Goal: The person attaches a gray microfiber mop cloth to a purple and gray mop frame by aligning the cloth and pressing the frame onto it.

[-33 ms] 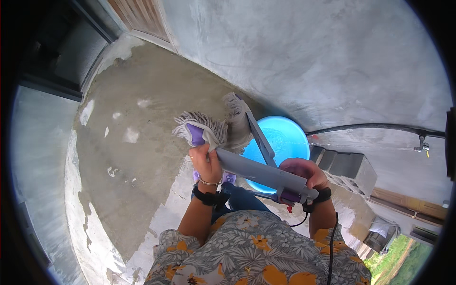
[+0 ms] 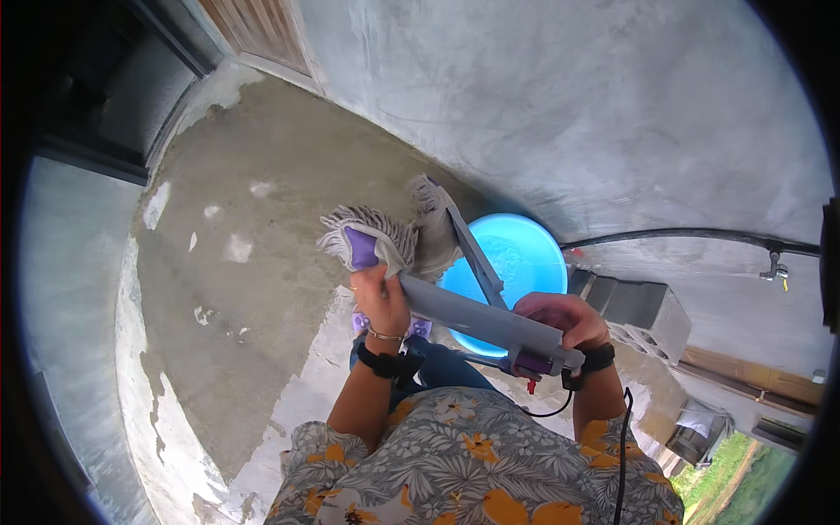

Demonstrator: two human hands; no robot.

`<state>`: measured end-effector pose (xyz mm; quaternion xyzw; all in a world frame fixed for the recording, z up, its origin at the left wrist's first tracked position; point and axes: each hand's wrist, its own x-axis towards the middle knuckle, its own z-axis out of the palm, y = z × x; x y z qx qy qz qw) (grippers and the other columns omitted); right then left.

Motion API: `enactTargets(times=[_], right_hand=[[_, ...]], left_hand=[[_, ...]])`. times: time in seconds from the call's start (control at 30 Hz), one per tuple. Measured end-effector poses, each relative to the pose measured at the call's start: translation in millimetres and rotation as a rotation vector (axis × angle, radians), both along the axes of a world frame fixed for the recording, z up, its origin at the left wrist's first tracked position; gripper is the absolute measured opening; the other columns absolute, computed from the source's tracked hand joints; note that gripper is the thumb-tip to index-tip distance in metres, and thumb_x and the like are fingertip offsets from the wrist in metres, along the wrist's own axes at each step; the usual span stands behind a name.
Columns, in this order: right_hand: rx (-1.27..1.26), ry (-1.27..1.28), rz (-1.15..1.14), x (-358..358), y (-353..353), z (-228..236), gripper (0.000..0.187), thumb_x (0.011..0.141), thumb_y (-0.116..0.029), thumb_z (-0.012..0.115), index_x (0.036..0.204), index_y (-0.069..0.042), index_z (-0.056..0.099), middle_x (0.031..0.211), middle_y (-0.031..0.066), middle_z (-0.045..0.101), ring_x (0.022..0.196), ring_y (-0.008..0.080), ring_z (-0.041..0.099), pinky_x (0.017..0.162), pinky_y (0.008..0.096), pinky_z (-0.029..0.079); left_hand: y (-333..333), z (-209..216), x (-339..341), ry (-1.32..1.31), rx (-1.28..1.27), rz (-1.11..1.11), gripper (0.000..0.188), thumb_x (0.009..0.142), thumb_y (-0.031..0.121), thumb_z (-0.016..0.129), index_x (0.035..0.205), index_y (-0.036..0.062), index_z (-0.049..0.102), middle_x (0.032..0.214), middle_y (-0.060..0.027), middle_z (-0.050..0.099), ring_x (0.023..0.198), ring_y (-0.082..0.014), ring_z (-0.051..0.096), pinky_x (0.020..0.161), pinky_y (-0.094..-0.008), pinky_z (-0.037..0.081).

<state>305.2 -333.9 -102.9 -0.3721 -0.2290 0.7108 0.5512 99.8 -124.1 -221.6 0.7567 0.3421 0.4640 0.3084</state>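
Observation:
A mop (image 2: 477,317) with grey plastic bars and grey string tufts is held crosswise in front of me. My left hand (image 2: 382,302) is closed on its left end, just below the purple plate (image 2: 360,247) and the tufts. My right hand (image 2: 573,317) wraps round the other end of the wide grey bar, close to a purple and grey joint (image 2: 535,360); some of its fingers are hidden behind the bar. A second, narrower grey bar (image 2: 478,258) angles away from me, with a string tuft (image 2: 429,197) at its far end. Beyond the mop, a light-blue basin (image 2: 558,258) holds water.
Grey concrete blocks (image 2: 643,311) stand right of the basin. A black pipe (image 2: 674,234) with a metal tap (image 2: 774,267) runs along the plastered wall (image 2: 560,114). The rough concrete floor (image 2: 262,175) is patchy. A black cable (image 2: 623,446) hangs by my right arm.
Almost nothing differs. The surroundings have shifted slightly left in view, and my right wrist and the cable lie a little farther right. Both hands keep their hold on the mop.

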Motion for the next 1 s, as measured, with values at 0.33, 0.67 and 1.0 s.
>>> enactTargets(times=[0.33,0.67,1.0], right_hand=[[-0.438,-0.664,0.256,-8,50,70,0.055,0.066,0.002,0.059,0.12,0.0,0.049,0.108,0.0076,0.057,0.097,0.0157,0.054,0.082,0.0264,0.044],[-0.489,-0.506,-0.09,-12,31,64,0.048,0.058,0.003,0.056,0.106,0.005,0.059,0.095,0.0083,0.064,0.084,0.015,0.059,0.076,0.0253,0.045],[-0.348,-0.355,-0.266,-22,28,53,0.051,0.052,0.007,0.053,0.103,0.007,0.06,0.09,0.0115,0.065,0.08,0.018,0.061,0.074,0.0265,0.046]], left_hand=[[-42,-56,-3,0.072,-0.372,0.051,0.016,0.077,0.0,0.056,0.093,0.0027,0.053,0.082,-0.0115,0.051,0.073,-0.025,0.051,0.065,-0.0319,0.041],[-19,-48,-45,0.116,-0.528,0.164,0.016,0.075,0.003,0.056,0.092,0.0025,0.055,0.083,-0.015,0.058,0.075,-0.0317,0.056,0.067,-0.0375,0.045],[20,-3,-49,0.133,-0.428,0.228,0.01,0.08,0.009,0.053,0.087,0.0024,0.055,0.072,-0.0147,0.06,0.062,-0.0266,0.058,0.057,-0.0355,0.045]])
